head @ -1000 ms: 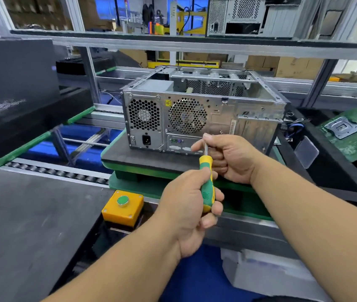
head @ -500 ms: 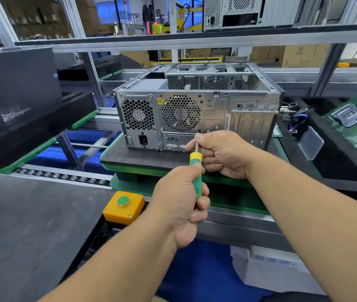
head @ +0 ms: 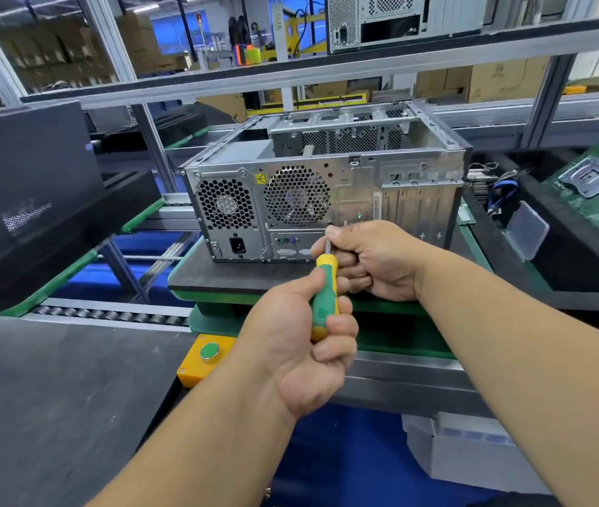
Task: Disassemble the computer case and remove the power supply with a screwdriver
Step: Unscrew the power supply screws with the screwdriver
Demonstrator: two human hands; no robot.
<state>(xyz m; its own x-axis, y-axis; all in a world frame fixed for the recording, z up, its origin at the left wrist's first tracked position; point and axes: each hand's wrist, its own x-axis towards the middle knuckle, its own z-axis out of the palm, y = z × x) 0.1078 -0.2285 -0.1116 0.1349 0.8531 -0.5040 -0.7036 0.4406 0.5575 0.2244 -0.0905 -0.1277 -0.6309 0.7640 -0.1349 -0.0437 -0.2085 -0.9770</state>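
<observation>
1. So, the computer case (head: 321, 192) sits on a dark pad (head: 239, 278), rear panel facing us, side cover already off so the top looks open. We'll use the case as our landmark for everything below.
2. The power supply (head: 226, 210) is still in there, at the left end of that rear panel, with its honeycomb grille and the power socket under it. Screws show at its corners, so it looks like it's still fastened.
3. Just in front of the case's lower middle, we've got the screwdriver (head: 323, 298). Our left hand (head: 301, 345) is wrapped round the green and yellow handle, and our right hand (head: 373, 261) pinches the metal shaft near the tip, right by the I/O ports.
4. Can't tell if the tip is actually on a screw, because the right fingers cover it.
5. Our read: we're at the lining-up stage, steadying the tip before working on a rear-panel screw. Nothing suggests the supply is loose yet.
6. The next move calls for seating the tip square in a screw head, pushing in a bit so it doesn't cam out, then turning with the left hand while the right guides.
7. Further out: a yellow box with a green button (head: 208, 353) sits below and in front of the case, a motherboard (head: 598, 188) lies off to its right, and a black panel (head: 27, 170) stands off to its left.
</observation>
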